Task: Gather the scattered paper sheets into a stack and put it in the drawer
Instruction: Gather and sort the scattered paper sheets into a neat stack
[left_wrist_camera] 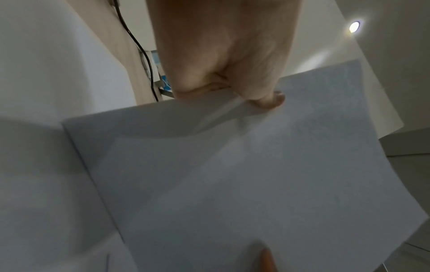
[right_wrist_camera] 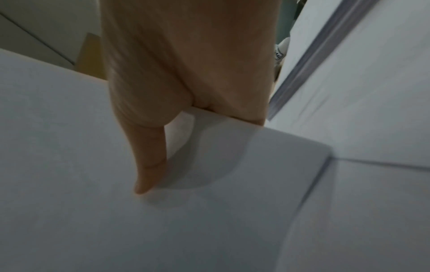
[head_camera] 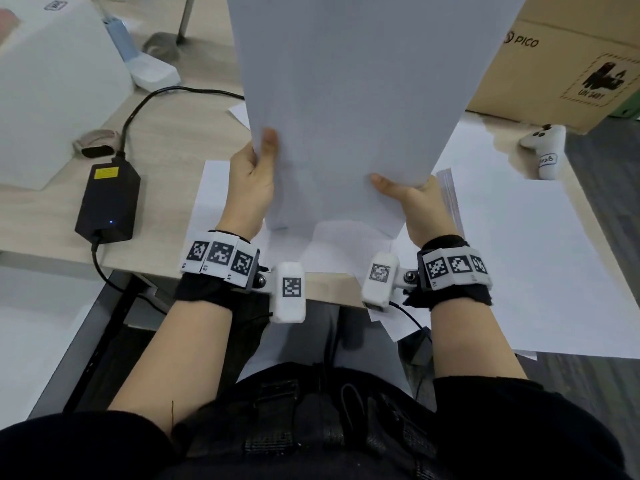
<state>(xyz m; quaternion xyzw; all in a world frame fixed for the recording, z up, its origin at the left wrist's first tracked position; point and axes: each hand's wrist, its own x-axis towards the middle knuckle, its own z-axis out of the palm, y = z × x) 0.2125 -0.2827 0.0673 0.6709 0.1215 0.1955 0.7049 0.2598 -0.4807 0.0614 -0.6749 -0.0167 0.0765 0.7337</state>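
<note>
Fingers and thumb of the left hand (head_camera: 251, 181) pinch the left edge of the paper stack (head_camera: 353, 98), raised upright at centre frame, while the right hand (head_camera: 420, 206) grips its lower right corner, above loose sheets (head_camera: 540, 258) on the desk (head_camera: 166, 140).

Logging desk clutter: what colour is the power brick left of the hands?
Black power brick, yellow label; head view.

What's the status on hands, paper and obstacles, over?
Left hand and right hand pinch the paper stack, held upright. More sheets lie on the desk. Drawer not in view.
</note>
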